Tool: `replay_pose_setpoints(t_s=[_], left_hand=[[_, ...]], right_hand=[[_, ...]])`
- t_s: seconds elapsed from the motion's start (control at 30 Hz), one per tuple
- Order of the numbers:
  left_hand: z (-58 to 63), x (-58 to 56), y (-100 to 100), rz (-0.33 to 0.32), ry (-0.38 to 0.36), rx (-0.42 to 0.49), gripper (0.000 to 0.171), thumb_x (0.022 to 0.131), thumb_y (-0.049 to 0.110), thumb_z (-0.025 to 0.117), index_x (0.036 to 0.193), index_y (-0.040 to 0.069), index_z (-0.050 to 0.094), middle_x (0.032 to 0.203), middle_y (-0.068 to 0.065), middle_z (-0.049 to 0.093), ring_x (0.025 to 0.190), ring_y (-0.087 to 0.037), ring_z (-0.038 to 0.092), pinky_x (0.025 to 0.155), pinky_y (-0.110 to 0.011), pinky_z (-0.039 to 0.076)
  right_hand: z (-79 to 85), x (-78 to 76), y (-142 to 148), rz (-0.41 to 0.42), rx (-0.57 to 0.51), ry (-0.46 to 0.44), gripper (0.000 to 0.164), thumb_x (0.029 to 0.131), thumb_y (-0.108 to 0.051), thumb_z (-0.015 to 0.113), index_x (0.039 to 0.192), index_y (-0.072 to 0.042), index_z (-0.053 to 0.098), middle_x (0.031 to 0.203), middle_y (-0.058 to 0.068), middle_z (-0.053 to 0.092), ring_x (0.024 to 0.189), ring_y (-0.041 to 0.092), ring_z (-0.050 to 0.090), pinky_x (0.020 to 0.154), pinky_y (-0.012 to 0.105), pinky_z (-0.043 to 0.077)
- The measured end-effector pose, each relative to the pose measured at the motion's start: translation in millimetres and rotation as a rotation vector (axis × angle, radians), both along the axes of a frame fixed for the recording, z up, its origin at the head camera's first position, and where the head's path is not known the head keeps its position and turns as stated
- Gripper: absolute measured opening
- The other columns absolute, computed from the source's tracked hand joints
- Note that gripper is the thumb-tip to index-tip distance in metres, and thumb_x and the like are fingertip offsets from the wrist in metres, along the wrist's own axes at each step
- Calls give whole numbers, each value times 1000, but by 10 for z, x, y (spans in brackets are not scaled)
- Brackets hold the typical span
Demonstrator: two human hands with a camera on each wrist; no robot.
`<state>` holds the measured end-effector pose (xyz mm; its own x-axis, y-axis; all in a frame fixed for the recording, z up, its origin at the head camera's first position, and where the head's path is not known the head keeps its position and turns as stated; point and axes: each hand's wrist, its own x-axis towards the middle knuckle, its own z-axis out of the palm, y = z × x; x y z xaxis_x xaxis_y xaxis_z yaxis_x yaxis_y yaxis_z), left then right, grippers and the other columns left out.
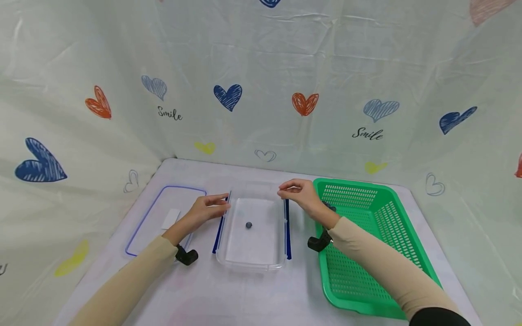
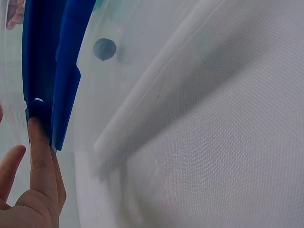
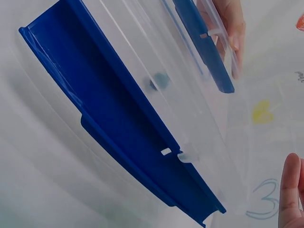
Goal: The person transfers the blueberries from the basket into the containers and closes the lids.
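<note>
A clear plastic box (image 1: 254,260) with a blue side latch on each long side stands on the table. Inside it lies a small dark round thing (image 1: 248,225), seen through the wall in both wrist views. My left hand (image 1: 200,213) is at the box's left side; its nearly straight fingers (image 2: 42,166) touch the hanging left blue latch (image 2: 66,85), with the thumb apart. At the far right corner, my right hand (image 1: 303,197) has its fingers extended near the rim. In the right wrist view, those fingers (image 3: 289,190) appear apart from the right blue latch (image 3: 114,114).
Left of the box lies a clear lid (image 1: 155,210) with a blue seal and a white label (image 1: 171,218). A green perforated basket (image 1: 355,303) stands at the right, under my right forearm. A curtain printed with hearts (image 1: 261,68) hangs behind the white table (image 1: 240,301).
</note>
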<state>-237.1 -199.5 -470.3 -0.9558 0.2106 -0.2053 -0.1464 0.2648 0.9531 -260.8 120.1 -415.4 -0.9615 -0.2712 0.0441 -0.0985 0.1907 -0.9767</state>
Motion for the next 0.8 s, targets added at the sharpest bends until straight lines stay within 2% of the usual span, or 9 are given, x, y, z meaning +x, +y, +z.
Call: replay_pose_setpoints(t_s=[0.3,0.6,0.8], left_hand=[[28,29,1,-12,5,1,61,82,33,70,135,14,48,125,-17,50,99,-17,60,86,-30,50],[17,26,9,-9,4,-11,62,79,38,71,133,17,50,123,-15,52,99,-17,60,85,-29,50],[-16,2,-4,-9,7,2,62,79,37,71,133,16,50,122,-15,51,100,-18,60,85,-29,50]], right_hand=[[35,9,118,-30,-35,-5,34,78,-14,75,101,7,64,93,13,67,82,28,65,83,34,51],[45,20,304,-75,-33,19,31,77,-17,75,99,2,66,95,12,67,87,37,62,83,34,51],[65,38,436,-108,-33,24,33,77,-17,75,100,4,65,97,14,66,82,28,65,84,37,51]])
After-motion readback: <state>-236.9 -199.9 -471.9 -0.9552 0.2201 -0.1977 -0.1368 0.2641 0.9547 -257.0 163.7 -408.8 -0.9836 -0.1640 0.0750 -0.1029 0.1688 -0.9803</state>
